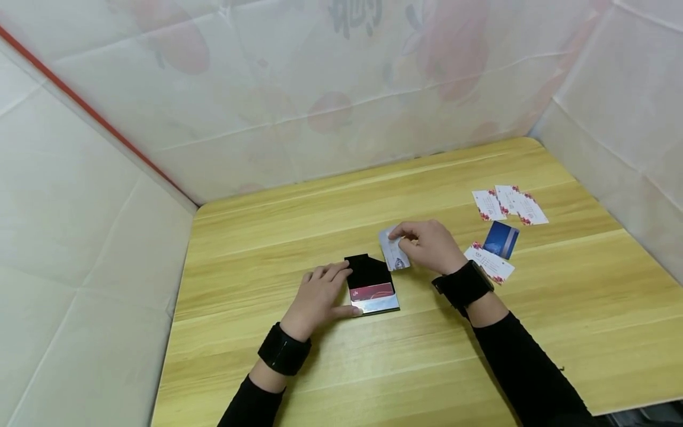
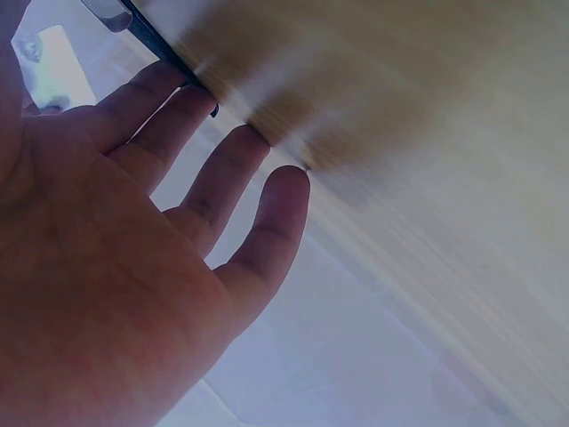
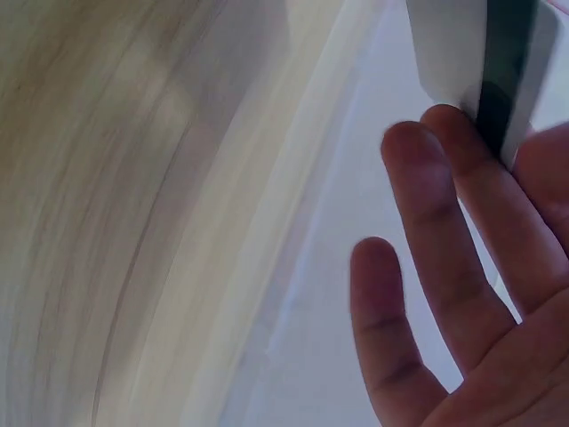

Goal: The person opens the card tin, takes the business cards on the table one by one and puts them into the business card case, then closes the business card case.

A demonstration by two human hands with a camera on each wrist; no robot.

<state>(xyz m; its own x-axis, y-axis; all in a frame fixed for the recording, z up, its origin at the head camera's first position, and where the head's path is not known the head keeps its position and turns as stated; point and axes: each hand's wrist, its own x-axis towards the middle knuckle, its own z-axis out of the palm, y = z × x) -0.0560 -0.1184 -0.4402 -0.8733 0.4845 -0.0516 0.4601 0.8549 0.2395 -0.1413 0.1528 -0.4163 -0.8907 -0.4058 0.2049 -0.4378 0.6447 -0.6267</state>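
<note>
A black card holder (image 1: 368, 270) lies on the table, a red card (image 1: 370, 292) and a silvery band (image 1: 376, 305) showing across its lower half. My left hand (image 1: 320, 299) rests at its left side, fingertips on the upper left edge and thumb on the lower left corner. In the left wrist view, extended fingers (image 2: 178, 133) touch the holder's dark edge (image 2: 160, 44). My right hand (image 1: 429, 246) pinches a silver-grey card (image 1: 395, 252) between thumb and index finger, beside the holder's upper right corner. The right wrist view shows its other fingers (image 3: 436, 213) loosely extended under the card (image 3: 449, 53).
Farther right lie several white flower-printed cards (image 1: 488, 204). Nearer, a blue card (image 1: 500, 240) overlaps another white flower-printed card (image 1: 491, 264). The wooden table (image 1: 256, 243) is bordered by pale fabric walls (image 1: 256, 136) at the back and both sides.
</note>
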